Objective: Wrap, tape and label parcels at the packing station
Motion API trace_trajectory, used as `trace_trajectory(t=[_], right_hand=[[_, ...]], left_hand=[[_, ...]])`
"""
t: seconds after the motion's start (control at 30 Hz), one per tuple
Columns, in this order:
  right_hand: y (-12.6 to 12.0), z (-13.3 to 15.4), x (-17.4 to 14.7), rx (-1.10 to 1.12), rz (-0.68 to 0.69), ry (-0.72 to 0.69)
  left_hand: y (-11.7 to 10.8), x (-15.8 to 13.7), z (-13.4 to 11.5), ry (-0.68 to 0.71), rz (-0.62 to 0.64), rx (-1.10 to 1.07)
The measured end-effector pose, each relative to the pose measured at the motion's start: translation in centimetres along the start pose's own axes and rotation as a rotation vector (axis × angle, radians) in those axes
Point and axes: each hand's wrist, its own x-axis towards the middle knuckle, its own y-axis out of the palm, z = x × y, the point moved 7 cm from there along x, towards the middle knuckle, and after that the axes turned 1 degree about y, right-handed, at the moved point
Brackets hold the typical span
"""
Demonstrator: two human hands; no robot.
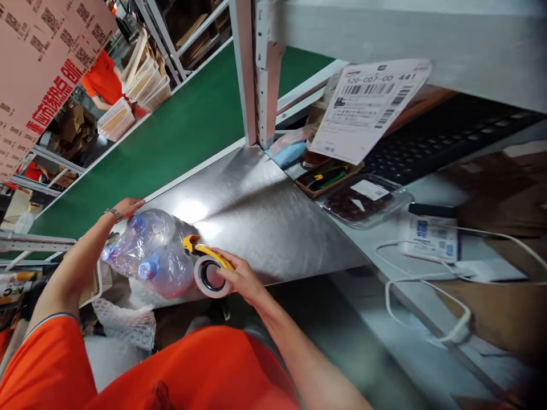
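A bundle of clear plastic bottles with blue caps (164, 267), wrapped in shiny clear film, lies on the metal table. My left hand (127, 208) reaches along its far side by the table's edge, fingers stretched out; whether it touches the film I cannot tell. My right hand (241, 278) is closed around a yellow tape dispenser (222, 259) with a tape roll (199, 278) on it. The dispenser's head is close to the bundle's right side.
A green conveyor belt (192, 108) runs behind the metal table (273, 222). A white post (252, 74) rises at the table's back corner. On the right are a paper label (371, 108), a keyboard (427, 136), a clear tray (367, 199) and a white cable (387, 296). A co-worker (100, 80) stands across the belt.
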Motion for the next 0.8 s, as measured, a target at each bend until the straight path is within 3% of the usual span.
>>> trace_trajectory(t=[0.07, 0.17, 0.27, 0.33, 0.4, 0.5, 0.57, 0.63, 0.7, 0.8], right_hand=[[-0.5, -0.4, -2.0, -0.004, 0.017, 0.028], [-1.4, -2.0, -6.9, -0.015, 0.074, 0.128], [-1.6, -4.0, -11.7, -0.056, 0.191, 0.215], [-0.5, -5.3, -13.0, -0.093, 0.285, 0.252], [2.0, -6.5, -12.0, -0.142, 0.345, 0.236], [8.3, -8.6, -7.8, -0.29, 0.383, 0.172], [13.3, -11.1, -5.4, -0.488, 0.5, 0.187], [16.4, -12.8, -4.3, -0.711, 0.574, 0.129], [16.1, -12.9, -4.6, -0.807, 0.562, 0.076], [9.6, -9.5, -6.7, -0.664, 0.454, 0.072]], left_hand=[[1.4, -2.6, -0.2, 0.061, 0.001, -0.091], [2.6, -5.0, -0.8, 0.096, -0.105, -0.126], [3.4, -4.9, -1.1, 0.02, -0.124, -0.025], [3.4, -4.4, -1.3, -0.001, -0.119, 0.036], [3.3, -4.0, -1.5, 0.0, -0.139, 0.081], [3.1, -3.9, -1.5, -0.008, -0.181, 0.12], [3.2, -4.0, -1.4, -0.016, -0.203, 0.111], [3.4, -4.2, -1.4, -0.007, -0.215, 0.08], [3.6, -4.3, -1.3, 0.01, -0.226, 0.049], [3.7, -4.4, -1.1, 0.047, -0.245, 0.02]])
